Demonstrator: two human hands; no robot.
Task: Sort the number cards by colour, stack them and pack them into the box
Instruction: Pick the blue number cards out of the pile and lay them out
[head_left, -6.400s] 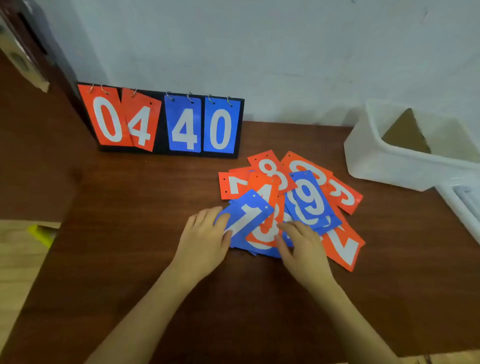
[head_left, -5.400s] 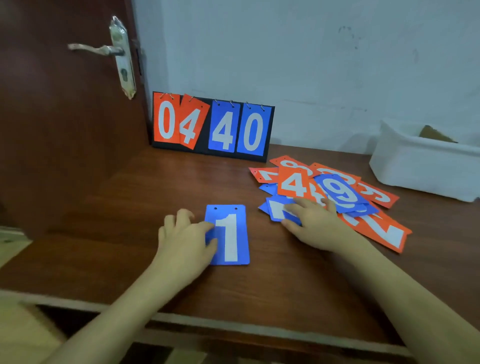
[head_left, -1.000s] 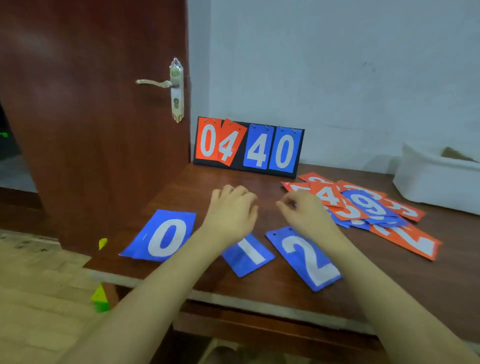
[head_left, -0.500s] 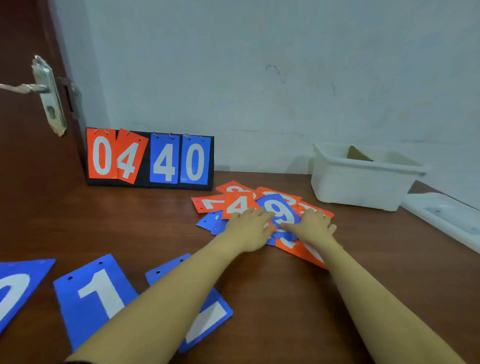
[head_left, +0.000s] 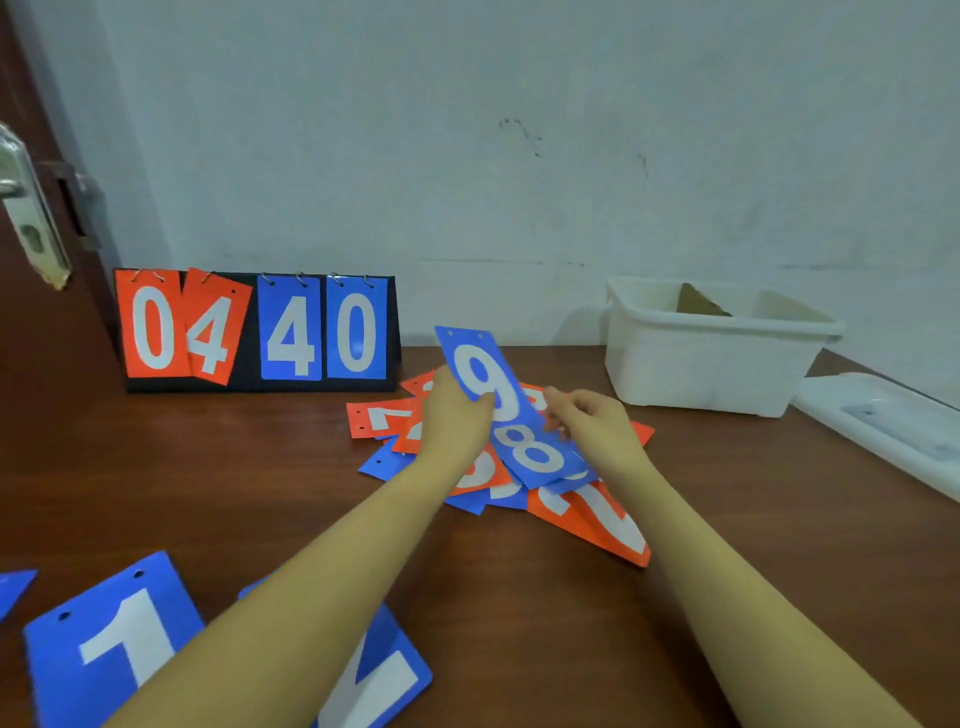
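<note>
Blue nine card tilts up over the mixed pile on the counter, left hand pinching it, right hand pinching the blue eight card.

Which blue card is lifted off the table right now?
The blue 9 card, pinched by the left hand and tilted up above the pile. The blue 1 card lies flat near the table edge.

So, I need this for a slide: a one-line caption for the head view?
Left hand lifts the blue 9 from the pile; right hand pinches the blue 8.
</note>
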